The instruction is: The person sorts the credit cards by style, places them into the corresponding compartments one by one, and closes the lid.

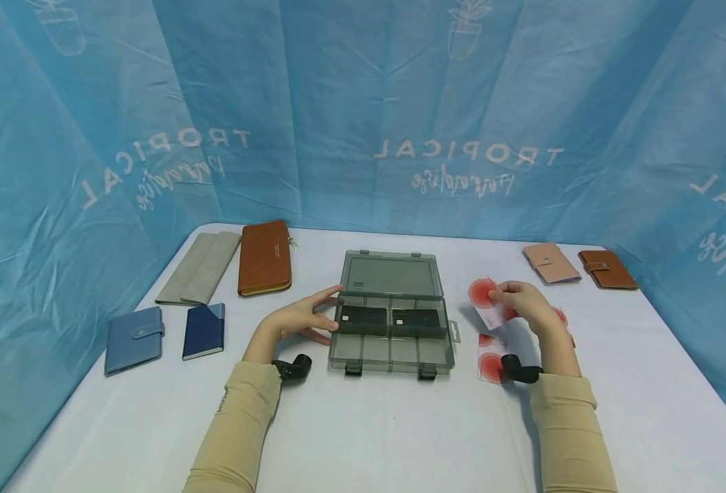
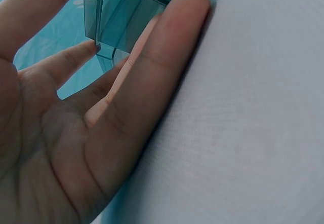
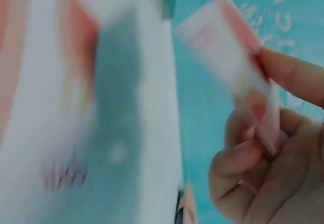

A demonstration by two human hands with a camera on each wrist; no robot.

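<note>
The white card with red circles [image 1: 489, 309] sits pinched in our right hand [image 1: 526, 308], held up off the table just right of the open clear organizer box [image 1: 394, 342]. Grip there: thumb and fingers curled on the card's edge, card tilted; the right wrist view is blurred but shows the same pinch [image 3: 238, 67]. More cards of the same red-and-white print [image 1: 492, 359] lie on the table under and beside that hand.

Our left hand [image 1: 304, 318] rests w/ fingers nearly straight against the box's left end, at the hinge line; the grip is open, holding nothing, just touching. The left wrist view shows a fingertip on the box's corner [image 2: 98, 44] and the little finger lying along the table [image 2: 263, 133].

In the box's rear row two dark cards [image 1: 363, 317] already lie flat, side by side; front compartments look free. Lid lies open toward the back.

To do this step well, in our judgement: keep the left hand steadying the box, level the card before it goes over the wall, and pick one compartment so it drops flat, not wedged on a divider.

Further out: grey and brown long wallets [image 1: 264, 258] back left, two blue ones [image 1: 135, 339] front left, pink and brown small ones [image 1: 551, 262] back right.
</note>
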